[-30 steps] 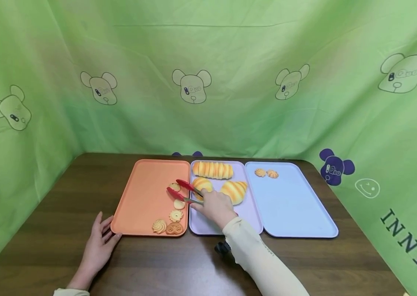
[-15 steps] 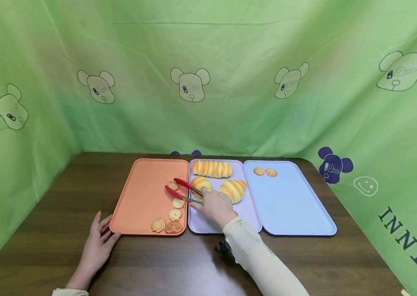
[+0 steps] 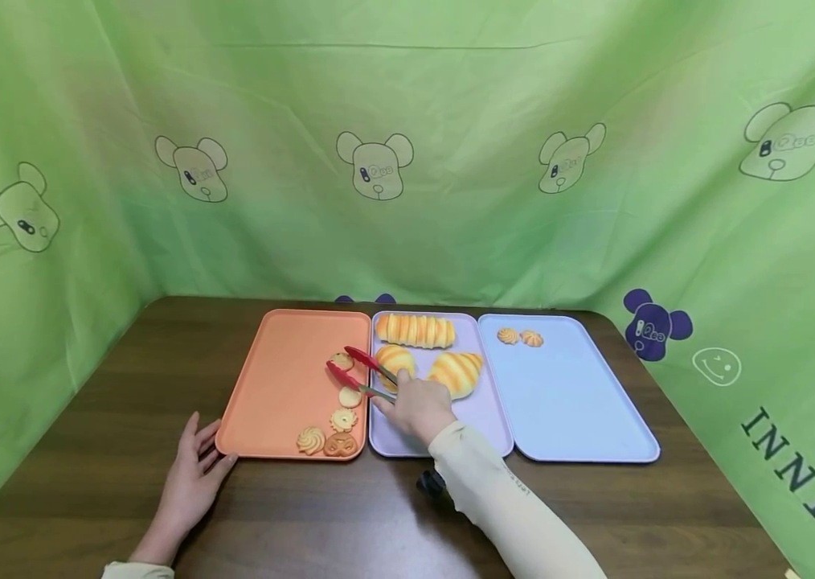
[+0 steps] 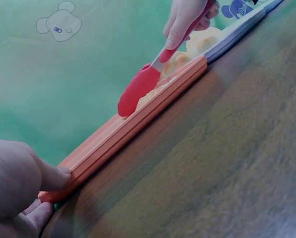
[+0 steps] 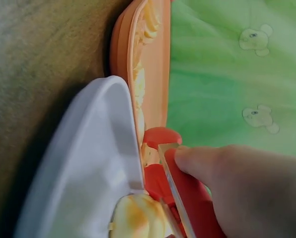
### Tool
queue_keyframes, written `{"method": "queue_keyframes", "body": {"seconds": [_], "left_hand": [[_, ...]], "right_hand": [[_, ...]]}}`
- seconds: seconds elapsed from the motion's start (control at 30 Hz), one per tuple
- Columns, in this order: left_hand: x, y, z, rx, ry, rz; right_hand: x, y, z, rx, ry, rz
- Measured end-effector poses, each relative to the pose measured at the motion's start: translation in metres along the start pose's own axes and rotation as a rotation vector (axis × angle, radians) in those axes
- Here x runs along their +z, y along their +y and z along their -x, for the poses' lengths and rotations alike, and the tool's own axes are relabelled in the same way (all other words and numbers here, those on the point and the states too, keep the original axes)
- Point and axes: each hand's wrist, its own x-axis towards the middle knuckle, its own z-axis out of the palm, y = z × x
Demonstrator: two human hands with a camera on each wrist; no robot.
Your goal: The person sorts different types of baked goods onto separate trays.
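Note:
My right hand [image 3: 418, 406] grips a pair of tongs [image 3: 345, 376] with red tips. The tips stand apart on either side of a round cookie [image 3: 341, 361] near the right edge of the orange tray [image 3: 284, 378]. Below it lie a pale round cookie [image 3: 350, 397], a scalloped one [image 3: 343, 420], a brown pretzel-shaped one [image 3: 340, 444] and a swirled one [image 3: 310, 440]. At the tray's front left corner, my left hand [image 3: 193, 474] pinches the rim, thumb on one side and fingers on the other, as the left wrist view shows.
A purple tray [image 3: 396, 444] beside the orange one carries a long ridged bread [image 3: 415, 331], a round bread [image 3: 395, 359] and a striped bread [image 3: 458, 374]. To its right, a blue tray [image 3: 574, 394] holds two small cookies [image 3: 519, 338]. Green cloth [image 3: 378, 241] hangs behind the table.
Hardly anything differs: the whole head view shifts slightly, while both hands, the tongs and the cookies keep their places.

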Motion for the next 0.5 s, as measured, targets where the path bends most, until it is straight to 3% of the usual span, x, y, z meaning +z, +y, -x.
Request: {"method": "queue_keyframes", "body": {"seconds": [0.5], "left_hand": [[0.001, 0.002, 0.002, 0.032, 0.029, 0.006]], "right_hand": [[-0.016, -0.004, -0.008, 0.004, -0.1, -0.041]]}}
